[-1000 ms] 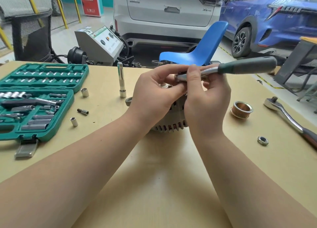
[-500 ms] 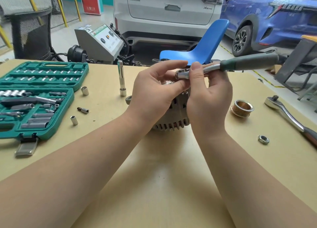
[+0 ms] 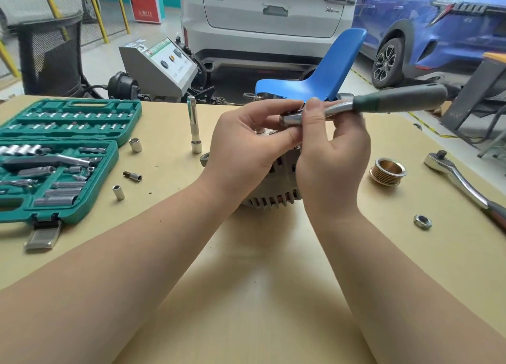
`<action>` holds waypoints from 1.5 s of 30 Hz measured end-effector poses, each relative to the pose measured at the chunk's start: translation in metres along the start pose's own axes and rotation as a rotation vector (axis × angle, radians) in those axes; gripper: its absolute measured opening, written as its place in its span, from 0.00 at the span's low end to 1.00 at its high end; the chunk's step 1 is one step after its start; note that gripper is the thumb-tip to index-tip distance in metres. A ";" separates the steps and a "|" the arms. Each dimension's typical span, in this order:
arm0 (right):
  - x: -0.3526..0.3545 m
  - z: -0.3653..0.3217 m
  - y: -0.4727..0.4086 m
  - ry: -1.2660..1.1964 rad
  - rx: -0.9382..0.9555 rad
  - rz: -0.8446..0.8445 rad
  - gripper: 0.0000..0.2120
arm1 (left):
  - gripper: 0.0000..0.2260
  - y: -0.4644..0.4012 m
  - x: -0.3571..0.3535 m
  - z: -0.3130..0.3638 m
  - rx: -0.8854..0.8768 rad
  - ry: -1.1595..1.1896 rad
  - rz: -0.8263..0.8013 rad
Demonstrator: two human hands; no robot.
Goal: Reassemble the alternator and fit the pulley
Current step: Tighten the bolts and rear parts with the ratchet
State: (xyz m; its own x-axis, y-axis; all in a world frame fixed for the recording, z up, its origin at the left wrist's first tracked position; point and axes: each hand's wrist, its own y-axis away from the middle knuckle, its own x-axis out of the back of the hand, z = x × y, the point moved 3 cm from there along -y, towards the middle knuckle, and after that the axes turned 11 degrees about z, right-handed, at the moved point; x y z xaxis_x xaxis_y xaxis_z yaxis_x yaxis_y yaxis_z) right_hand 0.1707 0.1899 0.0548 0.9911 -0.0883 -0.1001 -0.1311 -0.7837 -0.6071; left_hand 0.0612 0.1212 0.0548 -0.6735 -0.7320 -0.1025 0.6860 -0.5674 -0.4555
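The grey finned alternator [image 3: 276,188] stands on the table in the middle, mostly hidden behind my hands. Above it, my left hand [image 3: 243,147] pinches the chrome head of a small ratchet [image 3: 383,102] with a green-grey handle that points right. My right hand [image 3: 334,158] grips the ratchet's neck just behind the head, index finger over the top. The brass-coloured grooved pulley [image 3: 386,171] lies on the table to the right, apart from the alternator. A hex nut [image 3: 422,221] lies further right, nearer me.
An open green socket case [image 3: 54,155] fills the left side, with loose sockets [image 3: 135,145] and a bit beside it. A tall deep socket [image 3: 193,124] stands upright behind. A large ratchet [image 3: 460,180] lies at the right edge. A blue chair and parked cars are beyond the table.
Both hands and the small ratchet have risen slightly above the alternator, and the handle has tipped up a little. Everything on the table stays put.
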 end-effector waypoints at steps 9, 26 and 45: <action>-0.014 0.014 -0.028 -0.402 -0.606 -0.405 0.13 | 0.14 -0.001 0.002 0.002 0.028 -0.027 -0.028; -0.004 -0.003 -0.011 -0.167 -0.225 -0.102 0.10 | 0.13 0.000 0.000 0.006 0.056 -0.021 -0.037; -0.001 0.002 0.000 -0.085 0.015 0.031 0.07 | 0.14 -0.001 -0.003 0.008 0.104 0.094 -0.058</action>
State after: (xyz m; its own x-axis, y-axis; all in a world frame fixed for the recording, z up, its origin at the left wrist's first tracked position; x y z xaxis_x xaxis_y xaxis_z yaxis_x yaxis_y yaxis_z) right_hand 0.1700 0.1912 0.0527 0.9810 -0.0593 -0.1846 -0.1622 -0.7724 -0.6141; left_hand 0.0643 0.1209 0.0625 -0.7325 -0.6608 -0.1636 0.6666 -0.6475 -0.3693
